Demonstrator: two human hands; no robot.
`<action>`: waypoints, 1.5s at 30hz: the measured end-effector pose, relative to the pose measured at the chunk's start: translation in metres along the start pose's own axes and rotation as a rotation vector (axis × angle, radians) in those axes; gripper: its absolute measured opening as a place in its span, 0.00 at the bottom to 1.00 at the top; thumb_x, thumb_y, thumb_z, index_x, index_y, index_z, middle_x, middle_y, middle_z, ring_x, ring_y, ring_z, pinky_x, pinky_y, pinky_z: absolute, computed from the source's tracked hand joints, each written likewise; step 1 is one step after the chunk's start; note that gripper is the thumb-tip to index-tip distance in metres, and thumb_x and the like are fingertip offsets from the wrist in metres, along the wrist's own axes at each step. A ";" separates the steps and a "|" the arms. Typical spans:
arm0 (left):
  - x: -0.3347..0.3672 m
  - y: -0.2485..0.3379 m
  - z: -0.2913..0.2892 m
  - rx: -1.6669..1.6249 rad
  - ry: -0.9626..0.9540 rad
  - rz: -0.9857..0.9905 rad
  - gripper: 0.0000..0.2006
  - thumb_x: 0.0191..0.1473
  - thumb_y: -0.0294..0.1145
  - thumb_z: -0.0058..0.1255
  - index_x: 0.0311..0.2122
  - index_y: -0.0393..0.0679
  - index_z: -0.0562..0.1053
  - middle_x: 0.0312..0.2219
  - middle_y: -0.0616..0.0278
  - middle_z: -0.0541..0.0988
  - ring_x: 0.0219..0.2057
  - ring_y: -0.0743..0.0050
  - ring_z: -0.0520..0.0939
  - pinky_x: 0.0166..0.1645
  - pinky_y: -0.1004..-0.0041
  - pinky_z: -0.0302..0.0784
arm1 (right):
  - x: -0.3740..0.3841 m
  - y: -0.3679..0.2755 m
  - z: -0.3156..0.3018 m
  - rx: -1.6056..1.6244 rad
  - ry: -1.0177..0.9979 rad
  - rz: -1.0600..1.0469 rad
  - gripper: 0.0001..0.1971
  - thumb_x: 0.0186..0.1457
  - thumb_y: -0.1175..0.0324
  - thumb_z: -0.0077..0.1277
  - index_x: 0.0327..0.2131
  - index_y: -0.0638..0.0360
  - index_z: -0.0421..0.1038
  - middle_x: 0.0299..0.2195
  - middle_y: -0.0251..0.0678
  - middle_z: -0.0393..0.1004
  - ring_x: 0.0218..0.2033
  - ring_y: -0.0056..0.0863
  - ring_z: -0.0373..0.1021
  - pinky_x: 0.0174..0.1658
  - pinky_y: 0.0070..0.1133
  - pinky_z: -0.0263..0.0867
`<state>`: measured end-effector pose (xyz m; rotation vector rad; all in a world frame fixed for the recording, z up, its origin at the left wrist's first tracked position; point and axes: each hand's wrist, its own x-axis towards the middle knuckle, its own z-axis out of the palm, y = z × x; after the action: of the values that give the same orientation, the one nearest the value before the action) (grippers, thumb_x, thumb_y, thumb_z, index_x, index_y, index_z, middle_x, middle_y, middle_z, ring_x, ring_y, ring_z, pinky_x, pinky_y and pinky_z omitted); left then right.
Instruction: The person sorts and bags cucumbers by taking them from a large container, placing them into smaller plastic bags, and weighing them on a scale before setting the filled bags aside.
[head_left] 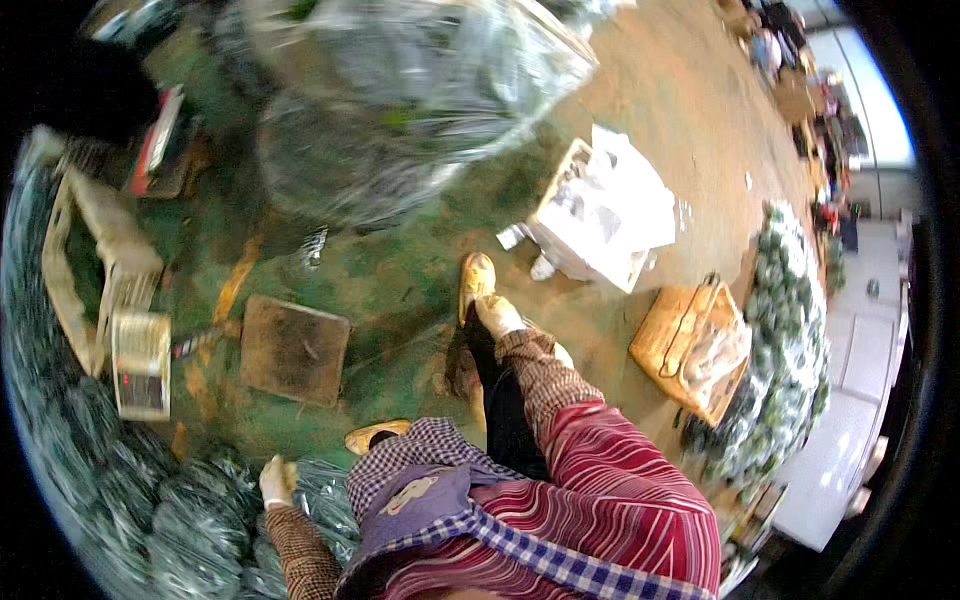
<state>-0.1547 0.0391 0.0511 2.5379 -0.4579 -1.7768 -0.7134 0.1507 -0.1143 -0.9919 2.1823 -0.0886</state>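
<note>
My left hand (278,482), in a pale glove, hangs at the lower left above clear plastic bags of dark greens (205,525). Its fingertips look slightly apart, and nothing shows in it. My right hand (500,316), also gloved, is out in front of me, above my yellow shoe (477,278) in this view. Its fingers blend together in the blur, and no object shows in it. Brown checked sleeves cover both forearms. A striped red garment and a purple apron hide part of the floor below.
A platform scale (295,348) with a display (141,365) stands left, beside a pale crate (75,270). Ahead lies a large plastic-wrapped bundle (370,150). A white-lined crate (610,215), a yellow basket (690,345) and heaped bagged greens (785,340) are on the right.
</note>
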 end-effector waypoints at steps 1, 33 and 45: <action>0.003 0.095 0.095 0.131 0.008 0.189 0.17 0.54 0.43 0.48 0.38 0.38 0.72 0.29 0.58 0.78 0.23 0.70 0.77 0.25 0.74 0.71 | 0.068 0.015 -0.028 -0.192 0.023 0.117 0.16 0.55 0.59 0.40 0.30 0.60 0.73 0.29 0.46 0.75 0.34 0.45 0.71 0.39 0.30 0.65; -0.140 0.275 0.676 1.005 -0.880 0.253 0.22 0.56 0.24 0.43 0.56 0.34 0.59 0.48 0.55 0.72 0.49 0.73 0.72 0.54 0.76 0.64 | 0.264 0.287 -0.086 0.618 0.548 0.989 0.10 0.46 0.68 0.55 0.28 0.66 0.70 0.30 0.45 0.70 0.26 0.36 0.69 0.32 0.28 0.65; -0.178 0.270 0.838 1.299 -0.864 1.760 0.30 0.45 0.35 0.55 0.54 0.37 0.63 0.46 0.51 0.72 0.46 0.55 0.72 0.51 0.63 0.66 | 0.145 0.239 -0.213 0.626 1.037 0.426 0.07 0.45 0.82 0.50 0.29 0.62 0.74 0.26 0.39 0.72 0.27 0.28 0.70 0.30 0.19 0.66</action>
<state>-1.0442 -0.0439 -0.0373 0.0681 -2.9818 -1.3645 -1.0641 0.1721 -0.1239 -0.0552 2.8936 -1.2225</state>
